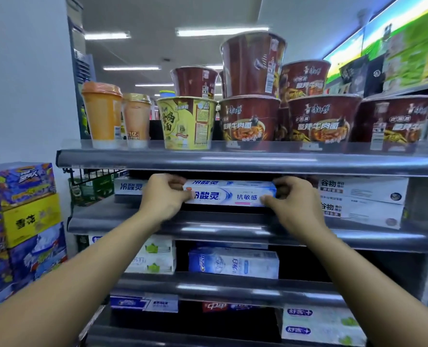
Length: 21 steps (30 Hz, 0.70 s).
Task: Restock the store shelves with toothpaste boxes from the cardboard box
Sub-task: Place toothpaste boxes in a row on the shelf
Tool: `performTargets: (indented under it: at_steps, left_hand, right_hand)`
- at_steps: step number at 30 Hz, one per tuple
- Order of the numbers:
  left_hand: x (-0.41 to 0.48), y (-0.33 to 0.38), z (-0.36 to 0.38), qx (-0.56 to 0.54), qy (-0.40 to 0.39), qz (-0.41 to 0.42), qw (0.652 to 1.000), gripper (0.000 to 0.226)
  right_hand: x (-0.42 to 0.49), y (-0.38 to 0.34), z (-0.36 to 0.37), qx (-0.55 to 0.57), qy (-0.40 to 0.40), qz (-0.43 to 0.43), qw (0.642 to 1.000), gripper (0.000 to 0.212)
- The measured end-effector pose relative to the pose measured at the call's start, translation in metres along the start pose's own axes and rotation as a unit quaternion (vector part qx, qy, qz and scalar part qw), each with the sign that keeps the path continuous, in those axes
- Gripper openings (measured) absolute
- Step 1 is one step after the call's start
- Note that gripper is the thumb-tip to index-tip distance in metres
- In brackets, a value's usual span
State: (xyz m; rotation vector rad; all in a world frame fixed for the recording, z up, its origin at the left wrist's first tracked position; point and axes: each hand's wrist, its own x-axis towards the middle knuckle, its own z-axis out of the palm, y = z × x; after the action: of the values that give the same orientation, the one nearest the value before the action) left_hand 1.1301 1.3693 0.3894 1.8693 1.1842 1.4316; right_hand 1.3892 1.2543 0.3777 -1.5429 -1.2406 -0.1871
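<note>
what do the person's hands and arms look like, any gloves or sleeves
The left hand and right hand are bare: no gloves, rings or wristbands show. The left forearm and right forearm are uncovered too, no sleeve in view.

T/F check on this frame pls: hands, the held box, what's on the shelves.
1. The left hand and right hand hold one blue-and-white toothpaste box by its ends. True.
2. That box is going onto the top shelf. False: it is at the shelf just under the noodle bowls.
3. Two orange drink cups stand at the left end of the top shelf. True.
4. The shelf below the held box is bare. False: a Crest box and white-and-green boxes sit there.
</note>
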Motion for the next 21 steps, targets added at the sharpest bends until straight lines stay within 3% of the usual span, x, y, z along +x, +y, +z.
performTargets:
  at_steps: [4,10,18,21]
  left_hand:
    - [0.022,-0.001,0.006,0.036,-0.007,-0.038,0.999,0.028]
    - [0.038,-0.008,0.014,0.130,-0.091,-0.061,0.985,0.026]
    - [0.035,-0.011,0.013,0.139,-0.068,-0.051,0.987,0.031]
    - [0.006,-0.003,0.001,0.107,0.004,0.045,0.993,0.032]
  right_hand:
    - [0.021,0.004,0.008,-0.041,-0.047,0.024,0.998,0.042]
    - [0.038,0.016,0.017,-0.103,-0.121,0.093,0.983,0.044]
    - [0.026,0.003,0.009,-0.130,-0.118,0.076,0.981,0.042]
    - [-0.002,-0.010,-0.004,-0.180,-0.024,-0.027,0.983,0.032]
